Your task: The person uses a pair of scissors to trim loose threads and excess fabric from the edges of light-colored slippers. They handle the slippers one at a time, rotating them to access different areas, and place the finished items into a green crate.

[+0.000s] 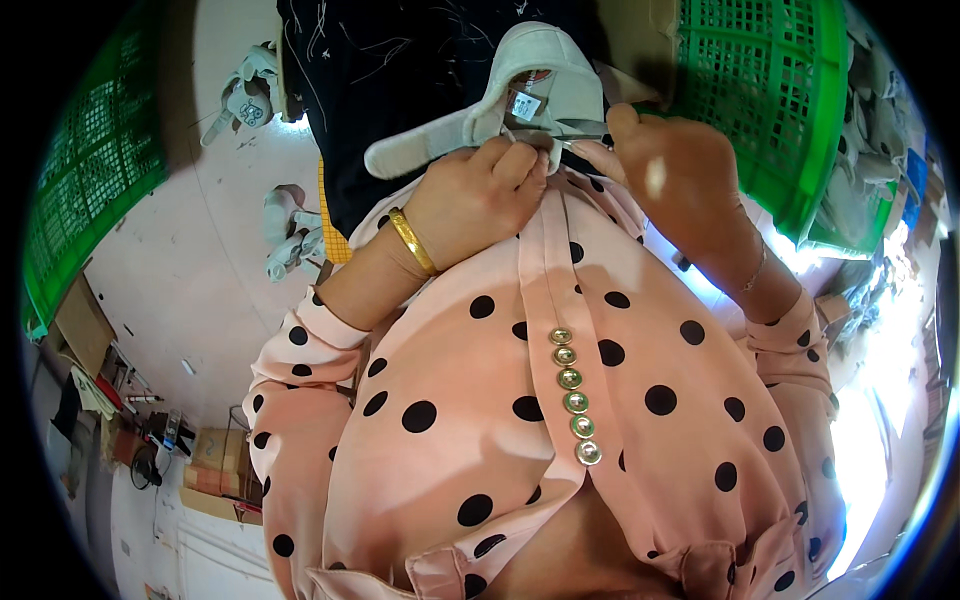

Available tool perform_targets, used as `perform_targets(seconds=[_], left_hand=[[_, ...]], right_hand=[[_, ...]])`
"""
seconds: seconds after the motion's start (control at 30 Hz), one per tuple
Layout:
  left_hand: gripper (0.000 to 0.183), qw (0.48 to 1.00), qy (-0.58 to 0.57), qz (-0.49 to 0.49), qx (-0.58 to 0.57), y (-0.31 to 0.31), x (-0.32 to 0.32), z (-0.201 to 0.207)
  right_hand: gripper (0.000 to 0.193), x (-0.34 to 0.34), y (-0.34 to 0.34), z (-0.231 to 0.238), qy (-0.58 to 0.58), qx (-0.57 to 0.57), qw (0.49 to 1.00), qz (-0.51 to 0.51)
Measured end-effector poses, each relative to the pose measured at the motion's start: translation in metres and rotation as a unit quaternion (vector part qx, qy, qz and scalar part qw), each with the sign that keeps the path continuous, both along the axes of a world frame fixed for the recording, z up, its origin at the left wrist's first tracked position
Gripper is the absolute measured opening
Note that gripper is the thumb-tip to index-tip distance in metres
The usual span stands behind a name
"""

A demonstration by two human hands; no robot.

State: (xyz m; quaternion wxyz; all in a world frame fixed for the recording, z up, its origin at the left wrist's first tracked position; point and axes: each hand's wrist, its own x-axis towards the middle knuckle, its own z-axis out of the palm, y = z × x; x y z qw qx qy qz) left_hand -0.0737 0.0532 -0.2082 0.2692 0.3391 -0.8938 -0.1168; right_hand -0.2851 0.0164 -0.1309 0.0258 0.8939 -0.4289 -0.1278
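Close in front of me is a white padded piece that looks like a shoe upper (545, 50), with a long strap reaching left and a small white label inside its opening. My left hand (485, 190) is closed on its near edge, fingers curled and pinching the fabric. Closed around a pair of small metal thread snips (580, 128), my right hand (675, 165) is just right of that edge. The blades point left at the upper, close to the left fingertips. The snips' handle is mostly hidden in my palm.
Dark cloth (390, 90) strewn with loose threads lies under the work. A green plastic basket (820, 120) stands at right, with greyish-white pieces beyond it. Another green basket (100, 150) is at far left. Similar white pieces (285, 215) lie on the floor; cardboard boxes (215, 465) sit lower left.
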Motion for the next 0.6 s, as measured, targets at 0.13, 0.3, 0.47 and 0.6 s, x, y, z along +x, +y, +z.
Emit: perform_targets(seconds=[0.13, 0.3, 0.47, 0.6], left_hand=[[0.022, 1.0, -0.008, 0.003, 0.003, 0.002, -0.004, 0.0], [0.018, 1.0, -0.013, 0.008, -0.019, 0.003, -0.005, 0.0], [0.015, 0.999, -0.018, -0.006, -0.037, 0.003, -0.007, 0.0], [0.014, 0.999, -0.027, -0.011, -0.041, 0.003, -0.007, 0.0]], right_hand=[[0.045, 0.005, 0.0, 0.002, -0.01, 0.012, 1.0, -0.007], [0.034, 0.01, 0.001, 0.008, -0.012, 0.038, 0.997, -0.073], [0.027, 0.011, -0.001, 0.006, -0.046, 0.043, 0.998, -0.027], [0.025, 0.009, -0.001, 0.005, -0.023, 0.042, 0.999, -0.016]])
